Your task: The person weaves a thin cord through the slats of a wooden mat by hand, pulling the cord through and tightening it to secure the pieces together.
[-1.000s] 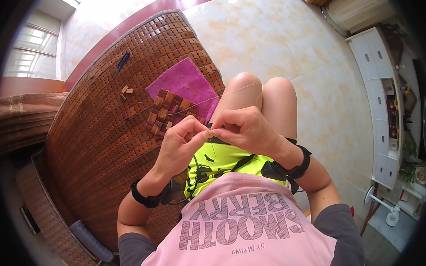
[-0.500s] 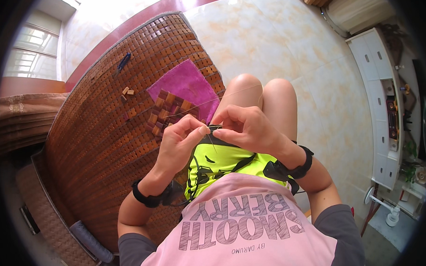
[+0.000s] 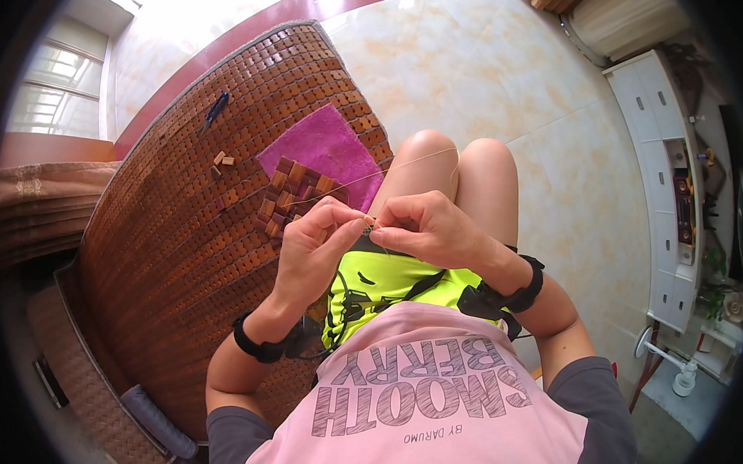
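Observation:
Above my lap, my left hand [image 3: 316, 240] and my right hand [image 3: 424, 228] meet with their fingertips almost touching. Each pinches thumb against forefinger on a thin pale thread [image 3: 422, 159], which loops out over my thighs toward the left. Whether a knot sits between the fingertips is too small to tell. Just beyond my left hand lies a checkered patch of small wooden tiles [image 3: 292, 190], in lighter and darker brown. It rests partly on a purple cloth [image 3: 327, 139], and part of the thread crosses it.
A brown tile seat mat [image 3: 174, 190] spreads out on my left. On it lie a few loose wooden pieces [image 3: 220, 161] and a dark blue slim tool [image 3: 217, 108]. A white cabinet [image 3: 660, 189] stands at the far right, beyond the tiled floor [image 3: 566, 168].
My fingertips have drawn closer together, and the right hand has shifted slightly left. The short thread end that hung below the fingers has changed position. The tile patch lies as before.

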Motion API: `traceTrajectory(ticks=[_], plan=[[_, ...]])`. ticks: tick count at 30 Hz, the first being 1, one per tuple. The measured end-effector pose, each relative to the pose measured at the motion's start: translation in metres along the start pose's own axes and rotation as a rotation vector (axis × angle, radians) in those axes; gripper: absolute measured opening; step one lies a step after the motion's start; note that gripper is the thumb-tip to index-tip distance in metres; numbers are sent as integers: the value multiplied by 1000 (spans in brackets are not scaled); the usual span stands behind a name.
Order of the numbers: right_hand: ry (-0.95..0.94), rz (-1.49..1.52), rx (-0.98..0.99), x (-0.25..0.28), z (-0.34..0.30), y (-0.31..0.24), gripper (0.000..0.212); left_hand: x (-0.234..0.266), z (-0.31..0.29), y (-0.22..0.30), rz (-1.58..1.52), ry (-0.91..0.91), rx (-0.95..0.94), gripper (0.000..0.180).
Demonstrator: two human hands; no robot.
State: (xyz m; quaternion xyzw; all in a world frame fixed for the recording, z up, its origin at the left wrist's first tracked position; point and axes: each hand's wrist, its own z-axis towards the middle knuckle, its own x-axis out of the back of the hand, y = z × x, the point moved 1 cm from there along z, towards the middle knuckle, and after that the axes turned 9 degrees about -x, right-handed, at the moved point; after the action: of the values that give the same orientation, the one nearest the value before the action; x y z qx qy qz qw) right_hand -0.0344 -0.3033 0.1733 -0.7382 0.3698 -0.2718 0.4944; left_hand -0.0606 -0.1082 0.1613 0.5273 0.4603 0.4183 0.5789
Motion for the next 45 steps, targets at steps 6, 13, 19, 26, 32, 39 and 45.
traceTrajectory(ticks=[6,13,19,26,32,39,45], plan=[[46,-95,11,0,-2,-5,16,1,-2,0,132,10,-28,4],[206,-223,182,-1,-3,-7,15,8,-3,-1,173,-17,37,7],[261,-200,273,-3,-3,-3,17,2,-2,9,-30,-10,48,8],[239,-221,259,-1,-3,-5,17,1,-3,5,-82,2,71,9],[547,-251,414,-2,-4,-18,18,1,-2,5,-88,42,63,9],[497,-599,591,-5,-2,-3,10,-1,-1,3,-110,46,73,10],[489,-554,565,-6,-5,-9,10,0,-4,6,-116,46,62,11]])
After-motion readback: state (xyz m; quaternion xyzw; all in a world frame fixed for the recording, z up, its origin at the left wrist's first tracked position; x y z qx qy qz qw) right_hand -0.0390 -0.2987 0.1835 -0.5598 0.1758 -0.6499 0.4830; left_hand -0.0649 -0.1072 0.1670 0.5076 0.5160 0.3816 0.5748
